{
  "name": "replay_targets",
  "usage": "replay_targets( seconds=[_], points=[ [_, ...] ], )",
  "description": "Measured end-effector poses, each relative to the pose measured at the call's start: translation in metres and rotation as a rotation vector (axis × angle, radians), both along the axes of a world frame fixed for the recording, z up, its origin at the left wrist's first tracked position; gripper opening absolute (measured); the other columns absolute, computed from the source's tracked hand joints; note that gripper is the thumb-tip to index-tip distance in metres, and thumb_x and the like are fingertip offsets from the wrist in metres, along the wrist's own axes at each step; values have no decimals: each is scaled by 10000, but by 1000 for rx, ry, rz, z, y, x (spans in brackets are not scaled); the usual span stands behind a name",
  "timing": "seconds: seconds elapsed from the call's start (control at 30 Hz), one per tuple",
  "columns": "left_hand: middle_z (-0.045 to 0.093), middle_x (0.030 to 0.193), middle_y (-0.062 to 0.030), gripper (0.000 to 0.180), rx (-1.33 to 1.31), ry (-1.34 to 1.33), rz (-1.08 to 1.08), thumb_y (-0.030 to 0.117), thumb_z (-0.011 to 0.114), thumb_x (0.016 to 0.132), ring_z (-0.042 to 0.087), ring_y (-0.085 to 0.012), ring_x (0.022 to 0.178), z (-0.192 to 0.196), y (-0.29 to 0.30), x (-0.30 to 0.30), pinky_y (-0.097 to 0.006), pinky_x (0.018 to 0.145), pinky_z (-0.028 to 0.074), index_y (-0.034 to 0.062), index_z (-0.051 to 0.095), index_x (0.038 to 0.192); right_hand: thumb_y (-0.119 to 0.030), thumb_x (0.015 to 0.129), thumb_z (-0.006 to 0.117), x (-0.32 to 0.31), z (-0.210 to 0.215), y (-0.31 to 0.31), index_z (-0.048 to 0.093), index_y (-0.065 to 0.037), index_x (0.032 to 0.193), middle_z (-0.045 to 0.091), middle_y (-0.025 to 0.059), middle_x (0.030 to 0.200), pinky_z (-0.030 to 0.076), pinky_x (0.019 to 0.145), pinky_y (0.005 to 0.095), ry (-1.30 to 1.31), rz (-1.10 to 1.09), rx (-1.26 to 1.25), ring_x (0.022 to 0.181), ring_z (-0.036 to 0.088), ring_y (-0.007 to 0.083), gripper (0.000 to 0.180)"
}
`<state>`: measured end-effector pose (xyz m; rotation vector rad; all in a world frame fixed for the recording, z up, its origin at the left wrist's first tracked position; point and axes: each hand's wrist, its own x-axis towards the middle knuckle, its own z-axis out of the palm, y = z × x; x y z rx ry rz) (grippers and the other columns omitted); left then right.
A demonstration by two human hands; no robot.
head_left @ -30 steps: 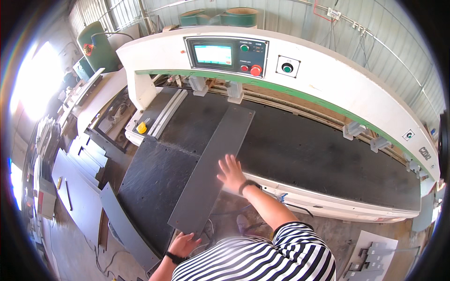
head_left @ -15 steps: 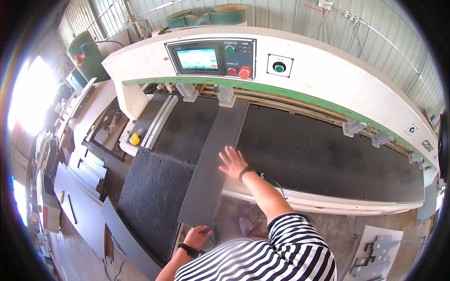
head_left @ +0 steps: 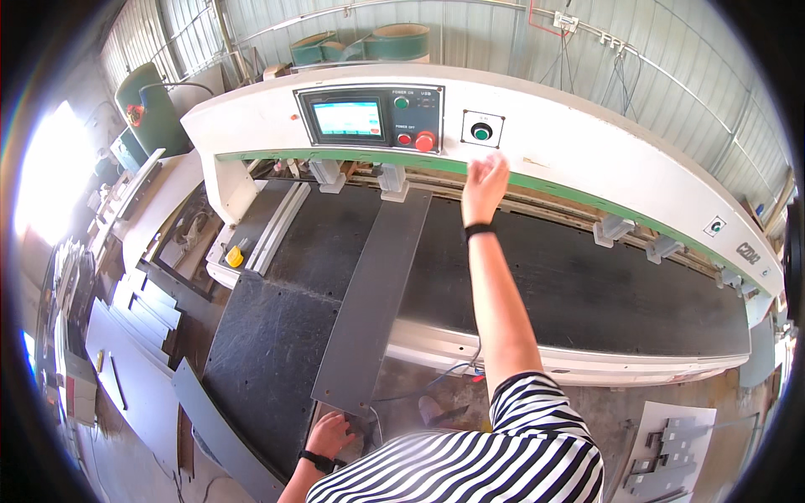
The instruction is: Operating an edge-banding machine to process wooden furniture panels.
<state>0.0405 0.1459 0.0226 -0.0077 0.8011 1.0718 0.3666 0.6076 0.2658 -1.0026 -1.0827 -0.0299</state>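
Note:
A long dark grey board (head_left: 369, 289) lies across the black bed (head_left: 520, 285) of a white machine, its far end under a grey clamp block. Below the board's near end is my left hand (head_left: 329, 434), fingers apart and close to the edge; I see nothing held in it. My right hand (head_left: 485, 191) is raised in front of the machine's white beam (head_left: 570, 134), just below a round green button (head_left: 481, 132). Its fingertips are blurred and nothing shows in them; a gap to the button seems to remain.
A control panel (head_left: 369, 121) with a lit screen and a red knob sits left of the button. Grey clamp blocks (head_left: 615, 229) hang under the beam. Loose boards (head_left: 138, 360) lie at the left. Grey metal parts (head_left: 671, 457) rest on a white sheet at the lower right.
My right hand has left the board and moved up and right to the beam, near the green button. The left hand has shifted slightly down and left beside the board's end.

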Motion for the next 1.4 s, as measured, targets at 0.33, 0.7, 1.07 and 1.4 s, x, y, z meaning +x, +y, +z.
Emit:
replay_targets(
  seconds=[0.33, 0.7, 1.07, 1.4],
  points=[
    [607, 875, -67, 111, -231, 174, 278, 90, 554, 860, 590, -233, 840, 8, -62, -14, -416, 752, 491, 62, 580, 964, 20, 755, 570, 25, 43, 49, 502, -25, 877, 540, 171, 850, 467, 657, 462, -328, -205, -103, 731, 567, 374, 147],
    [589, 904, -50, 131, -205, 201, 166, 129, 543, 889, 589, -182, 828, 37, -67, -1, -309, 715, 486, 58, 559, 997, -195, 914, 563, -104, 0, -263, 481, -68, 931, 578, 49, 801, 473, 678, 291, 951, 1492, -458, 712, 557, 141, 152],
    [626, 906, -70, 133, -253, 278, 19, 135, 527, 904, 621, -203, 853, 51, -72, -13, -324, 749, 513, 71, 555, 1018, -393, 754, 684, 104, -415, -342, 296, 151, 1256, 254, 334, 1323, 311, 1004, 448, -202, -419, -1235, 1200, 326, 426, 835],
    [620, 996, -56, 298, 68, 773, -437, 231, 522, 945, 588, -151, 929, 87, -51, -2, -293, 819, 474, 52, 527, 1184, -130, 929, 474, 94, -232, -340, 546, -1, 850, 545, 152, 878, 427, 726, 402, -351, 99, -708, 822, 533, 310, 168]
  ],
)
